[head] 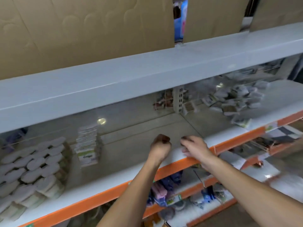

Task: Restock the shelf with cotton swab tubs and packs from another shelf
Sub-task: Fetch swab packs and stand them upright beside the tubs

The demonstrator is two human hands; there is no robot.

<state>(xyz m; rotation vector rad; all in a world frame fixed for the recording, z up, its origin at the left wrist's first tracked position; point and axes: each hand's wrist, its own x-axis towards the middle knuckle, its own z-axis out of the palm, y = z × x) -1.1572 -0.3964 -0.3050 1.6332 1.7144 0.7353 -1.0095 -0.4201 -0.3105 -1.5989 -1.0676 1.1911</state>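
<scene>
I read this as the gap between two loads: both hands are over the bare middle stretch of the white metal shelf with the orange front edge [165, 172], and neither carries anything I can see. My left hand [161, 145] is balled into a fist with nothing in it, hovering just inside the front edge. My right hand [194, 147] is beside it, close but not touching, fingers loosely bent; the blur keeps me from saying whether the fingertips press on the shelf or hang just above it.

The stock already placed sits toward the left end of the shelf: a block of white oval-lidded cotton swab tubs [32, 169] laid in tight rows, reaching the front edge, and just beside them to the right a stack of flat white packs with green labels [87, 145], set further back.

Toward the right end, past the perforated upright, lies a loose heap of small clear-wrapped packs [237, 102], tumbled rather than stacked. I cannot tell from here whether they are swab packs.

Brown cardboard sheets [91, 25] stand on the shelf above. The lower shelves hold mixed goods too blurred to name.

Next, I judge, comes fetching another handful and setting it down in the bare stretch to the right of the flat packs, keeping the rows square.
</scene>
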